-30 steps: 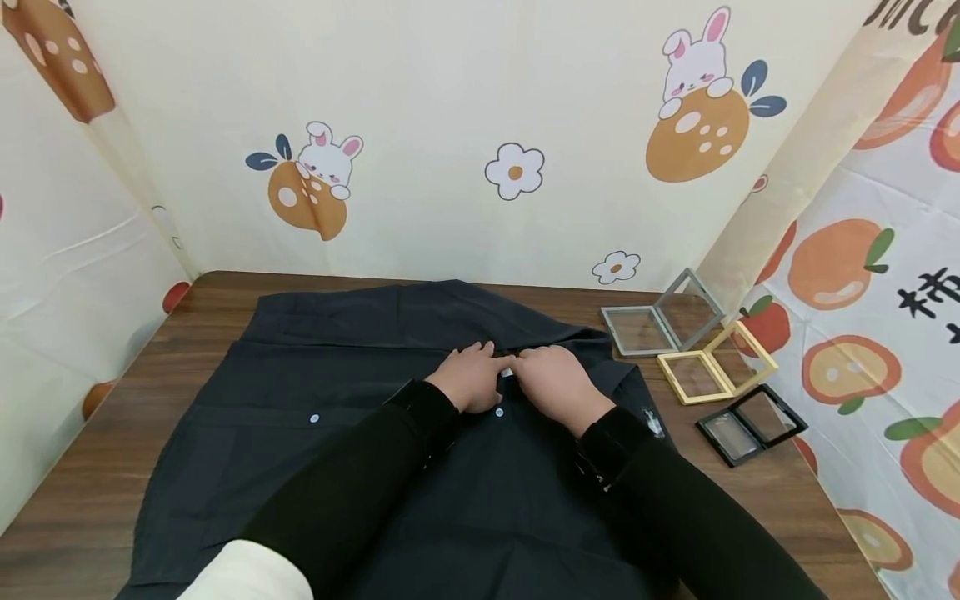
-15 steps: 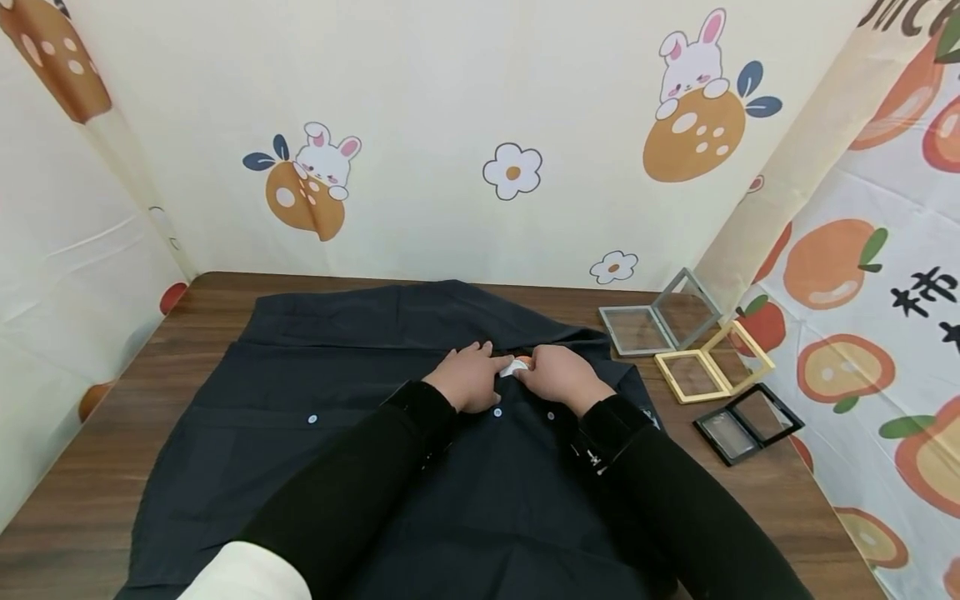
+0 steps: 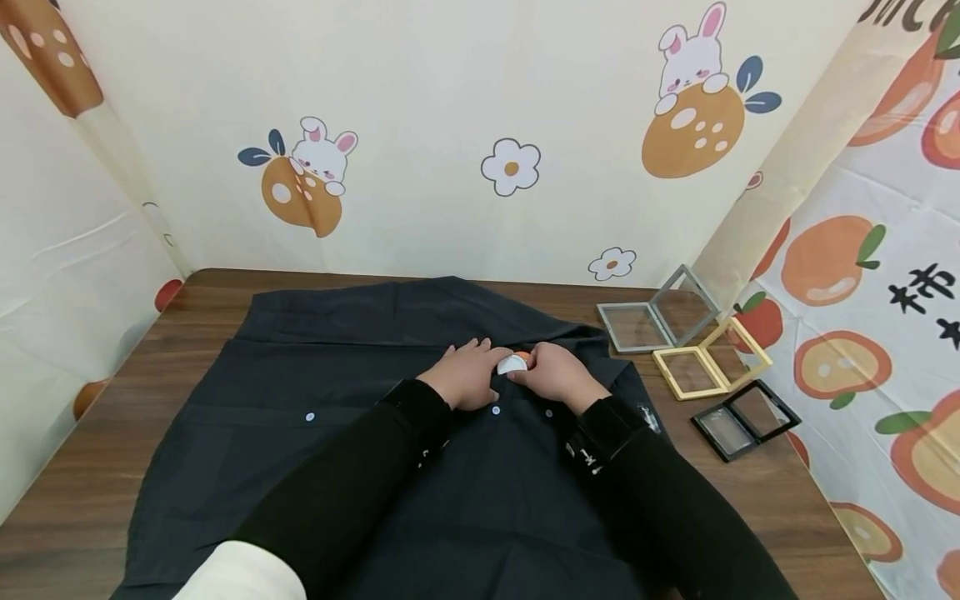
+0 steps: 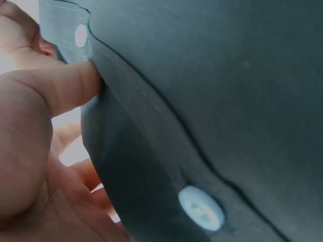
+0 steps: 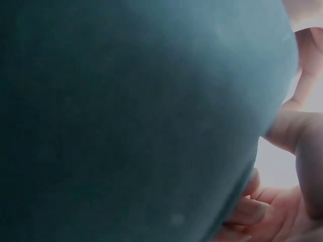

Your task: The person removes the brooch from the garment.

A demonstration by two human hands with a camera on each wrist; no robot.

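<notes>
A dark navy shirt (image 3: 330,492) with small pale buttons lies spread on the wooden table. Near its upper middle, my left hand (image 3: 465,373) pinches the button edge; in the left wrist view the thumb (image 4: 75,85) presses on the cloth, fingers beneath. Close to a button (image 4: 202,207) runs the edge's seam. My right hand (image 3: 557,375) holds the cloth just to the right, its thumb (image 5: 287,128) at the fabric's edge in the right wrist view. Between the two hands shows a small white and orange thing (image 3: 512,364), partly covered; I cannot tell what it is.
At the right of the table (image 3: 67,467) stand three opened hinged frames: a grey one (image 3: 637,327), a pale yellow one (image 3: 688,372) and a black one (image 3: 729,435). Printed cloth (image 3: 420,100) hangs at the back and sides.
The right hand's fingers, first meeting the left's, have drawn slightly apart and curled in. The white and orange thing shows more, and a button beside the right wrist has come into view.
</notes>
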